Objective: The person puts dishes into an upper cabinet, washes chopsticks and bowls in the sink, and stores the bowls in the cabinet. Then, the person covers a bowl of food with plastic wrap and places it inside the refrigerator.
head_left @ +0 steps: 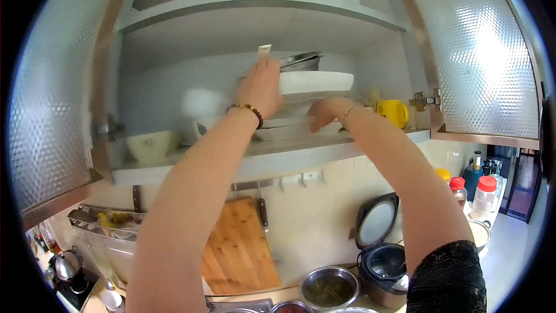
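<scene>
My left hand [262, 87] reaches into the open wall cabinet, closed around the left end of a white dish [317, 83]. Its fingertips are partly hidden. On top of this dish lie metal pans or trays [301, 61], and a pale handle [264, 50] sticks up just behind my left fingers. My right hand [329, 110] is below the dish's right side, fingers curved downward and blurred, close to a lower stack of white plates [278, 131]. Whether it touches them I cannot tell.
A pale bowl [152, 146] sits at the shelf's left, a yellow mug [394, 112] at its right. Frosted doors [483, 64] stand open on both sides. Below are a wooden cutting board [240, 246], a rice cooker [385, 266] with raised lid, and a metal bowl [330, 272] with greens.
</scene>
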`<state>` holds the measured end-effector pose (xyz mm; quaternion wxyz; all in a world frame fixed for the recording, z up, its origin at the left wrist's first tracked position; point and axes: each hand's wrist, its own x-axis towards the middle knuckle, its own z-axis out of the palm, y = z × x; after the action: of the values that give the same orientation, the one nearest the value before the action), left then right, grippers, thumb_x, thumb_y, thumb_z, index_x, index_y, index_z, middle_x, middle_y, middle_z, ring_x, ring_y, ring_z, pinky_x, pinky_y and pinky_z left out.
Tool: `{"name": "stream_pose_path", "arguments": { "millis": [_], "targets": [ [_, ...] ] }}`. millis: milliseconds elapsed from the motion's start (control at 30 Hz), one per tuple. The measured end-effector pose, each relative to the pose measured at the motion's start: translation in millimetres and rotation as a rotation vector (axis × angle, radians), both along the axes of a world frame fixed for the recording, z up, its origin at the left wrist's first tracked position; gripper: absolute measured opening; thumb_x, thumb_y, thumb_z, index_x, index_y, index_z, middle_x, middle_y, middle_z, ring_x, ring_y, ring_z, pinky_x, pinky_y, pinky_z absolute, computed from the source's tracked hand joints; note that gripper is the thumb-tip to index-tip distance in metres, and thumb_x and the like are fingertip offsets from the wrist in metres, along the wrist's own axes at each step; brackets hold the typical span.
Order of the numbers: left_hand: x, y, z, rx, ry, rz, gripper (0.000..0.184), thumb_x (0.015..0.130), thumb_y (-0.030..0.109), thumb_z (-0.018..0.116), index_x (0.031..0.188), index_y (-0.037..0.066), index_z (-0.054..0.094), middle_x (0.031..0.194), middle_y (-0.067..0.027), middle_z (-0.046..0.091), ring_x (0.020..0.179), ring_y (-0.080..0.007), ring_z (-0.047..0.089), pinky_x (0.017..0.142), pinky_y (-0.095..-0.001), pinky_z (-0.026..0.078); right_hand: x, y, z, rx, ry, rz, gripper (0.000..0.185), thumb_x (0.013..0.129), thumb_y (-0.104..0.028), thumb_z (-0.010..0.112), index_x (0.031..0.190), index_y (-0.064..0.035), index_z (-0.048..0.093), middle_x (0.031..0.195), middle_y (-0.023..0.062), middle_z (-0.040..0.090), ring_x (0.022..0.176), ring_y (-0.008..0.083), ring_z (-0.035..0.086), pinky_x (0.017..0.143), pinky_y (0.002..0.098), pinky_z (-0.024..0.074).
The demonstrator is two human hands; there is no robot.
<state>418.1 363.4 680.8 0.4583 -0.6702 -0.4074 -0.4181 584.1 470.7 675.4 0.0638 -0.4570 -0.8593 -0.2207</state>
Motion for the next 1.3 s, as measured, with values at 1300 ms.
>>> {"name": "stream_pose_path", "arguments": {
  "millis": [1300],
  "targets": [
    [30.6, -16.1, -16.9, -0.215, 0.099, 0.161, 0.051, 0.065, 0.021, 0.072, 0.103, 0.005, 0.043, 0.103, -0.0158, 0.050, 0.101, -0.0301, 0.050, 0.078, -0.0401, 0.044, 87.1, 23.3, -2.6, 0.442, 0.273, -0.037, 0.023, 0.074, -0.012, 0.050, 0.093, -0.0009, 0.057, 0.096, 0.0196, 0.059, 0.088, 0.0372, 0.056, 0.077, 0.0406, 0.0453]
  ]
}}
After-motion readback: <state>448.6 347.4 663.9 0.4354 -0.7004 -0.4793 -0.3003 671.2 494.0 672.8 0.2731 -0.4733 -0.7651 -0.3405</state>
